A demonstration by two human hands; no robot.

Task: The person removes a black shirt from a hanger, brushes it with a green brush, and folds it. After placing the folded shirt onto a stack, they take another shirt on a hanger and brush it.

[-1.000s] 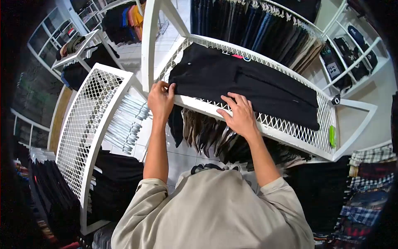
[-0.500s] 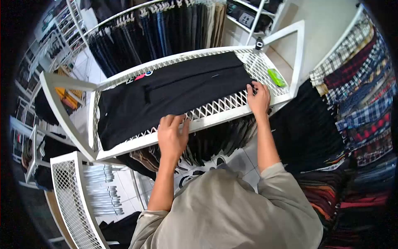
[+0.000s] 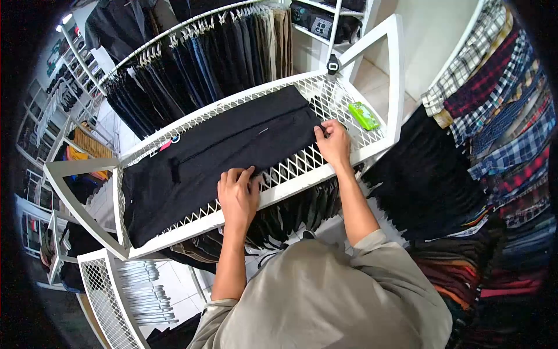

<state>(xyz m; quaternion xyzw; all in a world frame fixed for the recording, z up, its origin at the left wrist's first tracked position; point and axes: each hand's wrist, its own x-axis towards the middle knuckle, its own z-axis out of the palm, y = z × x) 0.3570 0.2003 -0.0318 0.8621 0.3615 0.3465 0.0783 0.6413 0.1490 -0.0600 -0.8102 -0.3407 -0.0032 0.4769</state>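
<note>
1. Your left hand (image 3: 237, 195) lies flat, fingers open, on the black trousers (image 3: 215, 154) stretched along the mesh shelf (image 3: 340, 102).
2. Your right hand (image 3: 334, 142) pinches their end; pull evenly, keeping the cloth smooth.

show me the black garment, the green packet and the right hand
black garment (image 3: 221, 151), head view, middle of the cloth
green packet (image 3: 364, 115), head view, middle of its top face
right hand (image 3: 334, 144), head view, back of the hand

Right hand (image 3: 334, 142) from middle to right end of black garment (image 3: 221, 154); left hand (image 3: 237, 195) inward
</note>
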